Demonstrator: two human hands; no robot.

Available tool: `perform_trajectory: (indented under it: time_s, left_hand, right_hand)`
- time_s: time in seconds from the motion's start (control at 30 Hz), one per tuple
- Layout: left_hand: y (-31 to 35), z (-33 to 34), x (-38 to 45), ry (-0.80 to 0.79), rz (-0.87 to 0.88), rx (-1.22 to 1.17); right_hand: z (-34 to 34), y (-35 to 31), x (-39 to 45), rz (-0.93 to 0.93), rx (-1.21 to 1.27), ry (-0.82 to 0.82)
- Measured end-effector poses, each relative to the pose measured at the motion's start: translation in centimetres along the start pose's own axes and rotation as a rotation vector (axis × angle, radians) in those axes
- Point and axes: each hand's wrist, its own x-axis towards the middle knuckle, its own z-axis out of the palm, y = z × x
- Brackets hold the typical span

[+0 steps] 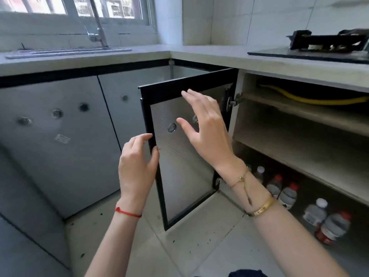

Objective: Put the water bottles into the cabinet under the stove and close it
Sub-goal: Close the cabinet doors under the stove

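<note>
From the head camera, the cabinet door point(185, 156) under the stove point(327, 48) stands wide open. The left hand point(135, 166) curls its fingers round the door's free edge, thumb on the inner face. The right hand point(203, 132) hovers open before the inner panel, fingers spread, holding nothing. The water bottles point(299, 200) stand on the cabinet's bottom shelf, well to the right of both hands.

Home kitchen. Tap point(97, 27) over sink point(67, 51) under window point(111, 7); gas stove point(327, 45) on corner counter point(199, 51); tiled walls; metal-fronted cabinets point(60, 136) below.
</note>
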Motion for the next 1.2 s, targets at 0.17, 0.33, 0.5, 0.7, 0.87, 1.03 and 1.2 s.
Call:
perform_trajectory:
  time_s: [0.17,0.33,0.5,0.7,0.87,1.03,1.2]
  left_hand:
    - [-1.9,0.5,1.8,-0.017,-0.097,0.011]
    - [-2.8,1.5,2.7,-0.126,-0.133,-0.059]
    - [-2.7,2.0,3.0,-0.152,-0.094,-0.163]
    - [-3.3,2.3,3.2,-0.128,-0.139,-0.185]
    - [-3.8,2.7,3.3,-0.226,-0.134,-0.193]
    - [-2.9,2.5,1.8,-0.208,-0.068,-0.254]
    - [-0.5,2.6,-0.4,-0.202,0.042,-0.359]
  right_hand:
    - [2.6,-2.5,3.6,-0.099,-0.069,-0.04]
    - [5.2,-3.5,5.3,-0.129,-0.136,-0.091]
    - [6.6,-4.1,6.1,-0.114,-0.125,-0.164]
    - [7.5,-4.4,5.9,-0.073,-0.105,-0.184]
    - [7.3,-4.7,5.7,-0.063,-0.103,-0.168]
    - [5.5,-4.7,4.1,-0.09,-0.11,-0.092]
    - [1.5,-4.0,1.5,-0.111,-0.156,0.009]
